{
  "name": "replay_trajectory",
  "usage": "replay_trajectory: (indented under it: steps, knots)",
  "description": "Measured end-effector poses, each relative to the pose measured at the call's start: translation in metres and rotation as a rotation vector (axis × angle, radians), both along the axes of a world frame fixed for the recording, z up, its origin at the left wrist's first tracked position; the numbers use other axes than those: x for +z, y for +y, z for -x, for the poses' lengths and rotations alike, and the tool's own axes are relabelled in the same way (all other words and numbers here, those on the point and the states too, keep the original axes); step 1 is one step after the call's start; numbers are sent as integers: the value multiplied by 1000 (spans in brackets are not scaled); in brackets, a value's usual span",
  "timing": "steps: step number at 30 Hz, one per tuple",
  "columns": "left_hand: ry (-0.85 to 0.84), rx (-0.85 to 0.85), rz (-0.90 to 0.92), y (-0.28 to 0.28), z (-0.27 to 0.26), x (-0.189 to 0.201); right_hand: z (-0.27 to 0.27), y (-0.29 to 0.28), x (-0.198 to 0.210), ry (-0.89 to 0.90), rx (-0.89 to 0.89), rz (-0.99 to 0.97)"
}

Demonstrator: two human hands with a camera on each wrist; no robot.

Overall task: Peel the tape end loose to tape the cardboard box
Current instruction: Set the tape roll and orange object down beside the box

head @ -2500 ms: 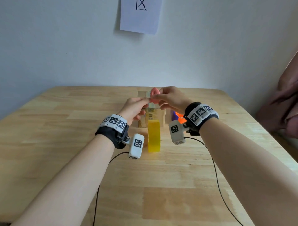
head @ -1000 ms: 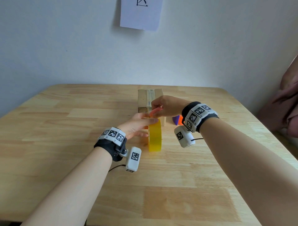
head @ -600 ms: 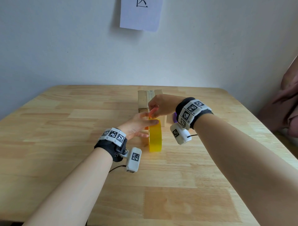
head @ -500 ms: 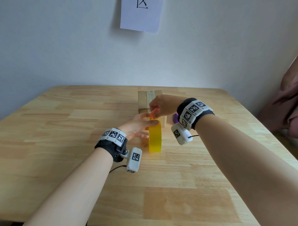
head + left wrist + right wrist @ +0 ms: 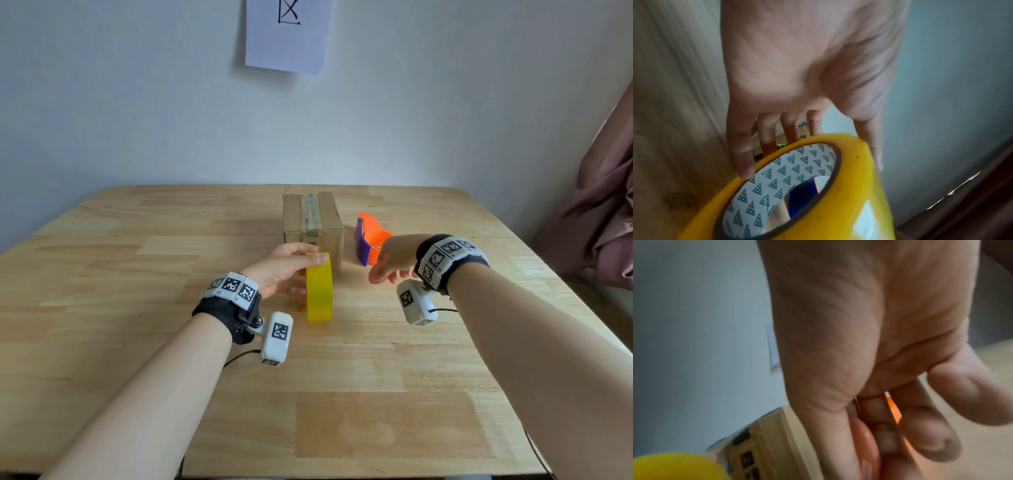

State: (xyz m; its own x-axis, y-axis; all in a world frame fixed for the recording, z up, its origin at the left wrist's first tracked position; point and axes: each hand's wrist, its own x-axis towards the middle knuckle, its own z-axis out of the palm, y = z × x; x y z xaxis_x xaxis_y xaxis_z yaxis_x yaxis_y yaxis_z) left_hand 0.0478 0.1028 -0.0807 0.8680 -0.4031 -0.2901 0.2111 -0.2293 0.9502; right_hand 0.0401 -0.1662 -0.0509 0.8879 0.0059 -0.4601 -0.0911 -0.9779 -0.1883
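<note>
The yellow tape roll (image 5: 319, 287) is standing on edge on the desk (image 5: 137, 308), just in front of the cardboard box (image 5: 312, 226). Left hand (image 5: 281, 270) is steadying it, fingers (image 5: 742, 155) straight and spread over the top rim. Right hand (image 5: 394, 260) is hovering beside it, fingers loosely curled around something peach-coloured, can't tell what. I'd keep the roll pinned and pick at the seam with a nail. The tape end itself isn't showing anywhere.
</note>
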Motion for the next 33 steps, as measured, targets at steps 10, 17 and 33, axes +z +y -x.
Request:
replay_trajectory:
  steps: [10, 17, 33]
  knots:
    - [16, 41, 8, 0, 5, 0, 7, 4, -1, 84, -70, 291]
    - [48, 42, 38, -2, 12, 5, 12, 54, 24, 231, -116, -362]
    - [180, 243, 135, -20, 11, -10, 5, 16, 37, -38, -441, -534]
